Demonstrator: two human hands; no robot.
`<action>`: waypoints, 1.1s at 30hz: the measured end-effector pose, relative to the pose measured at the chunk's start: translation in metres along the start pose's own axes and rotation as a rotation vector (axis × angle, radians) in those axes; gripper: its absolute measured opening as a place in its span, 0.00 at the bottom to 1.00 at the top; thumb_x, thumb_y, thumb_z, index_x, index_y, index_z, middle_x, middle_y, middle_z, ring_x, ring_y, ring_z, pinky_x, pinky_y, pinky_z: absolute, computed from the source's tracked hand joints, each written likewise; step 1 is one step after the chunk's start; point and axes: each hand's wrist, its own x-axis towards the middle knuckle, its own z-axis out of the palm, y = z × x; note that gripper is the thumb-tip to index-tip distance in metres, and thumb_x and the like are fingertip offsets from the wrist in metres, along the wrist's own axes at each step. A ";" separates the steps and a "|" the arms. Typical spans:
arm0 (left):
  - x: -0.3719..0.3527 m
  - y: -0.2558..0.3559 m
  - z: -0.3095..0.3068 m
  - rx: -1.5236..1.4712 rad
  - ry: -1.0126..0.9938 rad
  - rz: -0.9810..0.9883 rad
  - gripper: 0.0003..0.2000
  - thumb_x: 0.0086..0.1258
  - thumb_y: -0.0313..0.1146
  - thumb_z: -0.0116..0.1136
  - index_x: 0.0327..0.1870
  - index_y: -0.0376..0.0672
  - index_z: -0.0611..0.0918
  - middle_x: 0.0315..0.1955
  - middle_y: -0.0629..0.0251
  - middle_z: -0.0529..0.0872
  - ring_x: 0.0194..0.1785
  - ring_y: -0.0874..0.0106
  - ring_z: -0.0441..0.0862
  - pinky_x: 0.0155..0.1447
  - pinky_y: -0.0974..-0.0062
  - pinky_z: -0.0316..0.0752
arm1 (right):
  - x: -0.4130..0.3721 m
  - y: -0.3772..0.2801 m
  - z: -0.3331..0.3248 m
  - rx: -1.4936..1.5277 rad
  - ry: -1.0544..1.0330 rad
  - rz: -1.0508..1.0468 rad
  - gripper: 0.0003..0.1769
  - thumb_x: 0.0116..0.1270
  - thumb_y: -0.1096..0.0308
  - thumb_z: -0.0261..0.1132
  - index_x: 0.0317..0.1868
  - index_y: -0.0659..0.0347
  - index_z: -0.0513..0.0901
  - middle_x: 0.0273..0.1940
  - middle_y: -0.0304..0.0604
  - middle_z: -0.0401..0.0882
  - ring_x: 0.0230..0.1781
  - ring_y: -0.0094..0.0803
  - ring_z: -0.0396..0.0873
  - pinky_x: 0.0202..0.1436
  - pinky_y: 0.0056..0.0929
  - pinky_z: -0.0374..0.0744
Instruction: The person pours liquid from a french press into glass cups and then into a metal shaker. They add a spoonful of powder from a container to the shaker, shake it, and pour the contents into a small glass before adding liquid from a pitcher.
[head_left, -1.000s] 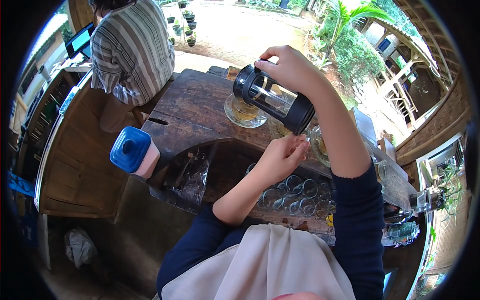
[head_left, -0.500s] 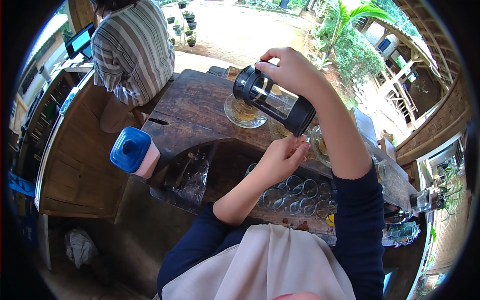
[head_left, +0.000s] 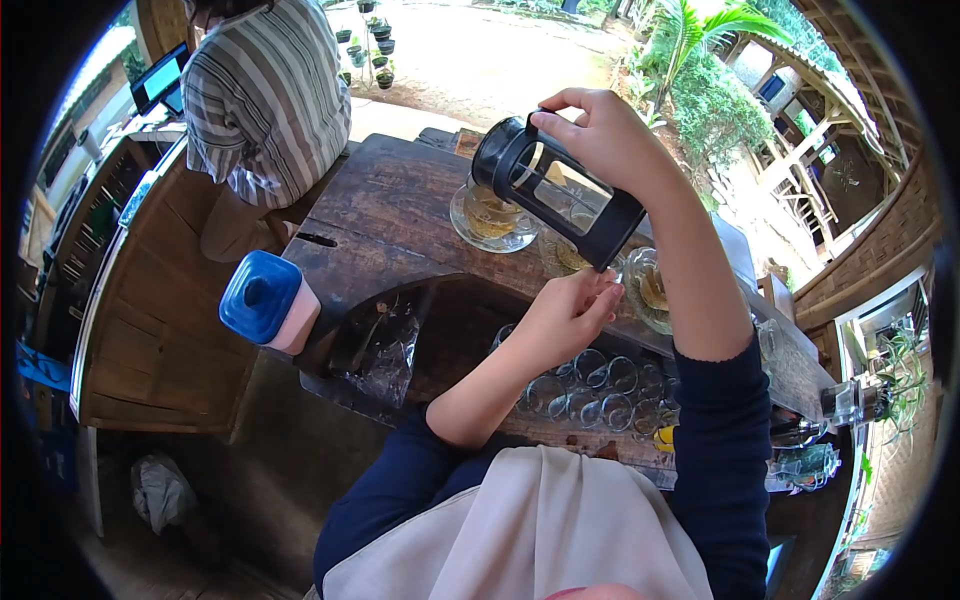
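Observation:
My right hand (head_left: 598,135) grips the handle of a black French press (head_left: 553,192), which is tilted over with its mouth toward a glass cup of tea on a saucer (head_left: 491,217). The press is lifted above the dark wooden table (head_left: 385,225). My left hand (head_left: 568,310) rests at the table's near edge just below the press base, fingers curled, touching the rim of a glass cup (head_left: 563,257); I cannot tell if it grips it. Another glass cup on a saucer (head_left: 648,290) stands to the right.
Several empty glasses (head_left: 590,390) sit on a lower shelf under my left arm. A pink container with a blue lid (head_left: 266,303) stands at the left. A crumpled plastic bag (head_left: 375,345) lies beside it. A person in a striped shirt (head_left: 265,100) stands beyond the table.
The French press has shifted slightly right and up, still tilted. My left hand has stayed in place.

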 end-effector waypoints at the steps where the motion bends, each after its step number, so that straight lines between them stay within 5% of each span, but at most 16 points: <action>1: 0.000 -0.001 0.000 0.009 -0.003 0.002 0.19 0.74 0.34 0.52 0.54 0.23 0.73 0.44 0.56 0.85 0.38 0.76 0.83 0.44 0.79 0.78 | 0.000 0.000 0.000 0.005 0.033 -0.012 0.19 0.61 0.53 0.63 0.45 0.59 0.84 0.33 0.50 0.84 0.35 0.37 0.82 0.44 0.35 0.77; 20: 0.000 0.003 -0.002 -0.018 0.030 0.053 0.18 0.74 0.33 0.52 0.53 0.24 0.74 0.44 0.56 0.85 0.38 0.76 0.83 0.43 0.79 0.78 | -0.005 0.004 -0.003 0.034 0.092 -0.013 0.20 0.62 0.53 0.64 0.45 0.60 0.84 0.29 0.50 0.82 0.27 0.33 0.80 0.37 0.32 0.77; 22: -0.001 0.007 -0.005 0.156 0.076 0.097 0.18 0.72 0.36 0.54 0.49 0.25 0.76 0.40 0.52 0.86 0.36 0.72 0.85 0.41 0.76 0.78 | -0.010 0.005 -0.003 0.060 0.144 -0.026 0.21 0.66 0.53 0.63 0.50 0.61 0.81 0.18 0.36 0.78 0.17 0.16 0.68 0.24 0.23 0.67; 28: -0.003 0.012 -0.014 0.347 0.107 0.102 0.17 0.69 0.38 0.57 0.44 0.29 0.78 0.30 0.48 0.85 0.33 0.65 0.86 0.39 0.72 0.78 | -0.025 0.010 -0.009 0.155 0.245 0.034 0.22 0.65 0.53 0.64 0.46 0.66 0.80 0.19 0.37 0.80 0.18 0.16 0.71 0.24 0.20 0.68; 33: -0.003 0.013 -0.020 0.377 0.134 0.100 0.14 0.70 0.35 0.55 0.43 0.29 0.79 0.29 0.51 0.85 0.32 0.68 0.85 0.39 0.73 0.77 | -0.036 0.016 -0.008 0.405 0.344 0.066 0.17 0.65 0.58 0.66 0.42 0.66 0.80 0.23 0.37 0.81 0.19 0.12 0.71 0.21 0.13 0.66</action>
